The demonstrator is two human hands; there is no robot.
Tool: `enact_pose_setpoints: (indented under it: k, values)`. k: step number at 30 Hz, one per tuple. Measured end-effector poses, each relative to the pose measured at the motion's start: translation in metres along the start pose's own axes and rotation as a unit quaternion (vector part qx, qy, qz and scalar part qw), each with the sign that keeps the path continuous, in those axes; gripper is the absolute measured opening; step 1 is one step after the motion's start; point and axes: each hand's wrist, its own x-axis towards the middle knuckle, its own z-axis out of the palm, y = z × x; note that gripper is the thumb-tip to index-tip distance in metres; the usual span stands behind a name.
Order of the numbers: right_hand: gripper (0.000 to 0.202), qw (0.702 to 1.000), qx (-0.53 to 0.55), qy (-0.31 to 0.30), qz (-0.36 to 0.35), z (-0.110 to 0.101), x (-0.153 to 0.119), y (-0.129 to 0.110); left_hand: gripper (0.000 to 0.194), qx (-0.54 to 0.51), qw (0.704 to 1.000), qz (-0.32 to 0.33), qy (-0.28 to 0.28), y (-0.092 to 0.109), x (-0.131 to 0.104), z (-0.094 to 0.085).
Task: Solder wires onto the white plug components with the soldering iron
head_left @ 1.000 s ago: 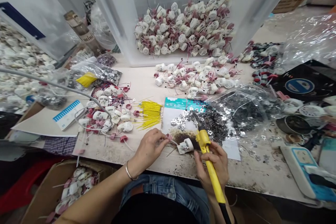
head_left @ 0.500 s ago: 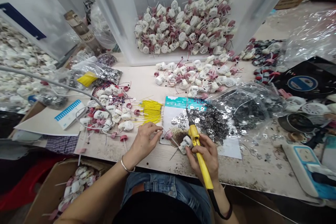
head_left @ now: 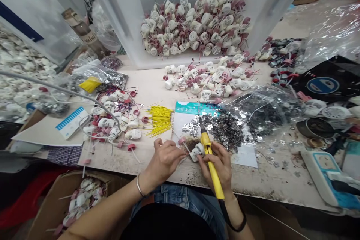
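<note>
My right hand (head_left: 221, 165) is closed round a yellow soldering iron (head_left: 215, 174), whose dark tip points away over the metal pieces. Its thumb and fingers also hold a white plastic part (head_left: 196, 152). A pink round piece (head_left: 182, 141) on a white stem lies beside that part. My left hand (head_left: 168, 157) is pinched just left of the white part; what its fingertips hold, if anything, is too small to make out. Beyond my left hand lies a bundle of yellow wires (head_left: 160, 120). Small metal pieces (head_left: 225, 129) are heaped past my right hand.
A clear bin (head_left: 132, 50) of white and pink parts stands at the back, with more parts (head_left: 208, 78) before it. Left is a grey cable (head_left: 56, 87); right are a black fan (head_left: 323, 82), a metal cup (head_left: 315, 127) and a power strip (head_left: 323, 180).
My left hand has moved right, close to the white part, and its fingers have come together. My right hand still holds the iron and the white part. The view has shifted slightly.
</note>
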Motion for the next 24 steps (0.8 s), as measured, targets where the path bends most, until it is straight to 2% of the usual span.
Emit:
enact_pose_setpoints:
  k: [4, 7, 9, 11, 14, 16, 17, 20, 22, 24]
  values:
    - [0.02, 0.999, 0.016, 0.025, 0.027, -0.003, 0.0, -0.008, 0.01, -0.125, 0.984, -0.113, -0.064, 0.013, 0.0, 0.012]
    - [0.018, 0.997, 0.027, 0.039, 0.058, -0.011, -0.005, -0.017, 0.011, -0.131, 0.977, -0.153, -0.076, 0.019, 0.008, 0.015]
    - [0.022, 0.996, 0.037, 0.055, 0.066, -0.021, -0.011, -0.021, 0.011, -0.088, 0.981, -0.15, -0.083, 0.021, 0.013, 0.015]
    - [0.039, 0.998, 0.026, 0.045, 0.044, -0.036, -0.018, -0.023, 0.011, -0.053, 0.984, -0.14, -0.092, 0.023, 0.016, 0.015]
    - [0.047, 0.999, -0.018, -0.033, -0.008, -0.066, -0.027, -0.03, 0.011, -0.033, 0.987, -0.133, -0.088, 0.027, 0.016, 0.016]
    - [0.044, 0.996, -0.023, -0.081, 0.002, -0.083, -0.031, -0.038, 0.011, -0.03, 0.988, -0.131, -0.074, 0.029, 0.015, 0.018]
    - [0.039, 0.996, -0.019, -0.079, 0.025, -0.089, -0.032, -0.043, 0.011, -0.031, 0.989, -0.13, -0.067, 0.029, 0.015, 0.02]
    - [0.027, 0.993, -0.006, -0.052, 0.108, -0.096, -0.033, -0.055, 0.012, -0.026, 0.991, -0.124, -0.049, 0.03, 0.014, 0.023]
    - [0.028, 0.994, -0.003, -0.047, 0.098, -0.095, -0.032, -0.057, 0.012, -0.015, 0.992, -0.119, -0.044, 0.03, 0.015, 0.025]
    - [0.034, 0.996, -0.005, -0.067, 0.055, -0.094, -0.03, -0.054, 0.011, -0.009, 0.992, -0.119, -0.047, 0.029, 0.015, 0.026]
